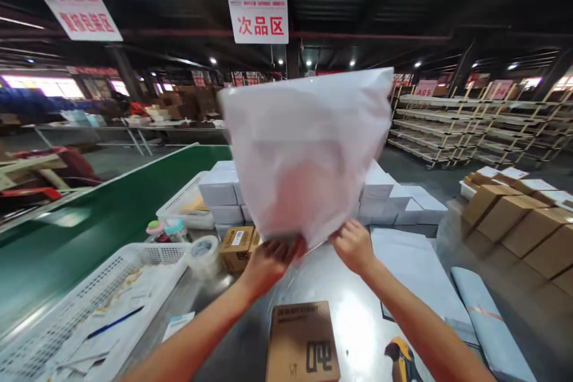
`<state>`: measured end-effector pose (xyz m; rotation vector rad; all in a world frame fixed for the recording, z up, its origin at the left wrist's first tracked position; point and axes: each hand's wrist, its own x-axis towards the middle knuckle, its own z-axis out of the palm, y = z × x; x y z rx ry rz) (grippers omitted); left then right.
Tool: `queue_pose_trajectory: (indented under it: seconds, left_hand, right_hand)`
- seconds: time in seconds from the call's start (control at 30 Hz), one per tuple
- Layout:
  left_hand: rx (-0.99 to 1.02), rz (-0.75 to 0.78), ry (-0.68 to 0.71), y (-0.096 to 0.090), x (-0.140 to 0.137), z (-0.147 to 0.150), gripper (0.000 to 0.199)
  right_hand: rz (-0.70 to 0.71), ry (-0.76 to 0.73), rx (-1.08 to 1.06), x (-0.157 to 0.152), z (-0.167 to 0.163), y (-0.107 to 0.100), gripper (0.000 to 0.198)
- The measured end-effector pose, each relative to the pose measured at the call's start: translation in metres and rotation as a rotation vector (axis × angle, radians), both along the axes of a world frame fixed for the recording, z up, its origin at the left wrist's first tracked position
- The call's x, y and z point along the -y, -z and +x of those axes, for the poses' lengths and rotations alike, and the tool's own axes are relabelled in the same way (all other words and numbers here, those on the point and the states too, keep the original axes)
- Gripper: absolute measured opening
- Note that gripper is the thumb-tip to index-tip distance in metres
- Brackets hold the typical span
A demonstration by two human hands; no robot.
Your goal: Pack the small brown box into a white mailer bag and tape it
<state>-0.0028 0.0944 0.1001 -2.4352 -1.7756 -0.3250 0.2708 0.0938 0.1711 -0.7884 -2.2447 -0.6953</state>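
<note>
A white plastic mailing bag [308, 125] hangs raised in front of me, blurred by motion and pinkish in its lower middle. My left hand [274, 259] grips its lower left edge with closed fingers. At its lower right edge, my right hand [353, 246] pinches the plastic. Something red shows beside my left fingers; I cannot make out what it is. Below the bag, a brown cardboard box [303, 343] lies on the metal table [358, 310]. A yellow and black tool [401, 360], partly cut off, sits under my right forearm.
White boxes [218, 191] are stacked behind the bag. At left are a white basket [107, 310] with papers and a pen, tape rolls [205, 253] and a green conveyor [179, 170]. White bags [407, 262] and a rolled grey bundle [490, 322] lie at right, near cartons [510, 212].
</note>
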Motion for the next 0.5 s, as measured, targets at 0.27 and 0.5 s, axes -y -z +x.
queue_pose_trajectory:
  seconds: [0.27, 0.5]
  left_hand:
    - [-0.151, -0.042, 0.047, 0.096, 0.03, -0.012, 0.026]
    - [-0.106, -0.022, 0.066, 0.117, 0.061, -0.021, 0.017]
  right_hand:
    - [-0.611, 0.226, 0.232, -0.015, -0.01, 0.164, 0.013]
    - [-0.405, 0.154, 0.104, 0.006, -0.001, 0.188, 0.021]
